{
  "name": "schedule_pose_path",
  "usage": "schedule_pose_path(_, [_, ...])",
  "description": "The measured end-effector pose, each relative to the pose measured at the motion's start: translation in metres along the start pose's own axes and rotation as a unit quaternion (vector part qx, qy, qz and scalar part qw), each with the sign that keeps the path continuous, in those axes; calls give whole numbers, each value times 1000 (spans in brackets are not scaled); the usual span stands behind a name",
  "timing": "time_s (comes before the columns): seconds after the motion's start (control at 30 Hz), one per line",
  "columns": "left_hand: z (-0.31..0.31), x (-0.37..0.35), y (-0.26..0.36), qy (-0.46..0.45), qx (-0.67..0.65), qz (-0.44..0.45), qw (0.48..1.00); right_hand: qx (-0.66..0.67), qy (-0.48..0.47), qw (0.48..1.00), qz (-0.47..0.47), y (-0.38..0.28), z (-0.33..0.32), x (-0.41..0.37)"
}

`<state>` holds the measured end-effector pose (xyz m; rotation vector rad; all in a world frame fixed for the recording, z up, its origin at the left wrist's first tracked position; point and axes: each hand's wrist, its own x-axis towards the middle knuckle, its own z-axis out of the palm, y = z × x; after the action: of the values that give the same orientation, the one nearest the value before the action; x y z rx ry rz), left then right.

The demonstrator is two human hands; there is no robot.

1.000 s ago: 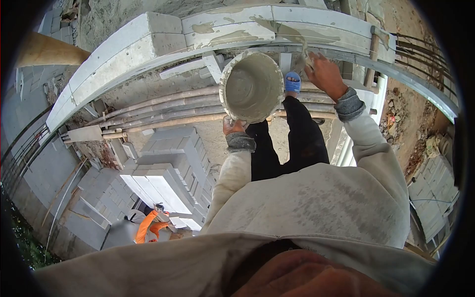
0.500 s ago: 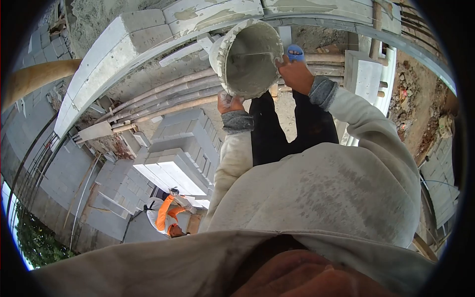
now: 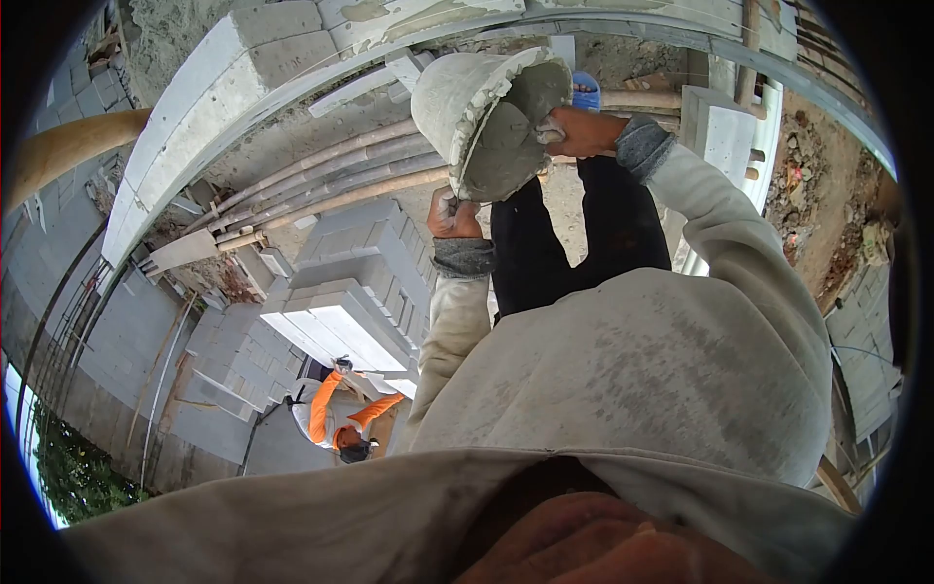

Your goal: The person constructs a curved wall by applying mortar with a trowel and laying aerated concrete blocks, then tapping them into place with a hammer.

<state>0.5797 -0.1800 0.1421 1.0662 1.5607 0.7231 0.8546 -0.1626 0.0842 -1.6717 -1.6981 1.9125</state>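
A mortar-caked bucket (image 3: 448, 102) is tilted in front of my legs, its mouth turned toward the right. Grey wet mortar (image 3: 506, 136) lies inside, and its rim is thickly crusted. My left hand (image 3: 454, 214) is closed at the near edge of the rim, its fingers partly hidden. On the mouth's right side my right hand (image 3: 582, 131) grips the rim with bent fingers. Both grey cuffs are rolled back at the wrists. Just beyond my right hand shows a blue sandal (image 3: 586, 90) on a foot.
A curved-looking wall of pale blocks (image 3: 224, 88) runs across the far side. Bamboo poles (image 3: 341, 180) lie below it. Stacked grey blocks (image 3: 341, 311) stand at lower left, beside a person in orange sleeves (image 3: 336, 419). Rubble (image 3: 817, 195) covers ground on the right.
The bucket has tipped, its mouth swinging to the right and its outer side coming into view. Both hands have stayed at the rim. The person in orange sleeves has shifted their arms.
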Motion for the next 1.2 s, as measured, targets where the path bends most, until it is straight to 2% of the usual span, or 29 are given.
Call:
schedule_pose_path(0.1, [-2,-4,-8,19,-39,-17,999,169,-57,982,66,-3,19,0])
schedule_pose_path(0.13, [0,-5,-12,30,-53,-21,998,214,78,974,-20,-2,42,-1])
schedule_pose_path(0.23, [2,-10,-19,63,-105,-43,991,355,-125,924,-68,-10,40,-8])
schedule_pose_path(0.27, [3,-9,-20,79,-176,-55,980,387,-89,914,-86,-22,38,-19])
schedule_pose_path(0.33, [7,-5,-19,103,-320,-78,939,410,-76,905,-88,-24,31,-32])
schedule_pose_path(0.37, [7,-2,-17,115,-337,-109,928,418,-66,901,-91,-22,25,-38])
schedule_pose_path(0.4, [6,0,-12,126,-356,-138,916,427,22,898,-105,-20,24,-40])
schedule_pose_path(0.5, [5,5,-26,167,-370,-191,894,354,104,929,-40,-8,-14,-39])
schedule_pose_path(0.53, [2,6,-30,173,-369,-206,889,303,92,948,-40,-24,-41,-35])
schedule_pose_path(0.6, [-4,6,-44,185,-359,-222,888,73,249,963,-75,-25,-67,-7])
schedule_pose_path(0.67, [-14,5,-61,186,-342,-226,893,-113,377,914,-95,-17,-83,35])
schedule_pose_path(0.77, [-26,2,-68,187,-330,-231,896,-249,329,911,-7,-27,-107,53])
schedule_pose_path(0.87, [-36,3,-68,201,-304,-244,899,-243,347,905,27,-23,-113,23])
schedule_pose_path(0.97, [-40,4,-70,178,-313,-228,905,-299,364,877,94,-4,-114,-25])
schedule_pose_path(1.07, [-38,12,-68,164,-321,-240,901,-327,424,834,133,24,-115,-52])
schedule_pose_path(1.17, [-32,15,-67,140,-315,-239,908,-351,390,838,149,48,-116,-62])
schedule_pose_path(1.2, [-28,18,-63,139,-299,-246,911,-354,405,829,151,50,-112,-65])
